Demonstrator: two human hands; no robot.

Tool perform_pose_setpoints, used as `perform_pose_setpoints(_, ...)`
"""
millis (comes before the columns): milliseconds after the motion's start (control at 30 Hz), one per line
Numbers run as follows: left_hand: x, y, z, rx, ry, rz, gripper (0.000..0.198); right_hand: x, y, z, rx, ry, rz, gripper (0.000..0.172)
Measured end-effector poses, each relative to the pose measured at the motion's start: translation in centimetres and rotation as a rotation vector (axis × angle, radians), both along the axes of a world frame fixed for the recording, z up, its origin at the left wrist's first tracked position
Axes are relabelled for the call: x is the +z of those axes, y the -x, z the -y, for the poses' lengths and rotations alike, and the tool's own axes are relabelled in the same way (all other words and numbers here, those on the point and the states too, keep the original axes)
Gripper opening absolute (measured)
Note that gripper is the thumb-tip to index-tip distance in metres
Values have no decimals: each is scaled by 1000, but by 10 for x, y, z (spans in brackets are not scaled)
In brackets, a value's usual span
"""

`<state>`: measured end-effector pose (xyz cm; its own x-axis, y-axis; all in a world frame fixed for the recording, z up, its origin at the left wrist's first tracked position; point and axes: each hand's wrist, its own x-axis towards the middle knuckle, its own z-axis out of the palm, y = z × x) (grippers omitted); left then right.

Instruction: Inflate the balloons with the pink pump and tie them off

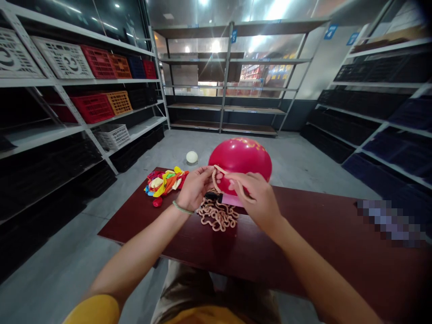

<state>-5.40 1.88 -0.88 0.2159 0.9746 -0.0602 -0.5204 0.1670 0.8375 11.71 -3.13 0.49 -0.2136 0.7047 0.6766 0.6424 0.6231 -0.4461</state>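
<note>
A big inflated crimson balloon [241, 155] with yellow lettering is just beyond my hands, above the dark red table [300, 225]. My left hand [195, 188] is closed, its fingertips pinched on a beige cord [220, 169] close to the balloon's near side. Whether those fingers also grip the balloon's neck is hidden. My right hand [258, 195] is closed on another stretch of the same cord, and a loose end hangs below its fingers. Under my hands lies a tangled heap of cord [219, 218]. Behind it shows a pink tool with a black end [231, 199], partly covered.
Colourful deflated balloons [165, 183] are piled at the table's left, with a small red balloon [157, 202] beside them. A white balloon [191, 157] rests on the floor past the table. Shelves with crates [97, 63] line both sides; a rack [221, 108] stands at the back.
</note>
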Motion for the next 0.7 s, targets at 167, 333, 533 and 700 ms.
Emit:
perform_pose_setpoints(167,-2,-18,6,129,-73,42,11,-30,8,1,27,321,-461,21)
perform_pose_setpoints(333,-6,-29,7,264,-239,-93,14,-48,21,-10,120,565,-711,29)
perform_pose_setpoints(533,-12,-28,4,262,-226,-121,14,-59,31,-18,140,504,-634,32)
perform_pose_setpoints(700,-16,-19,-1,241,-187,-70,17,-54,28,-13,273,531,-685,18)
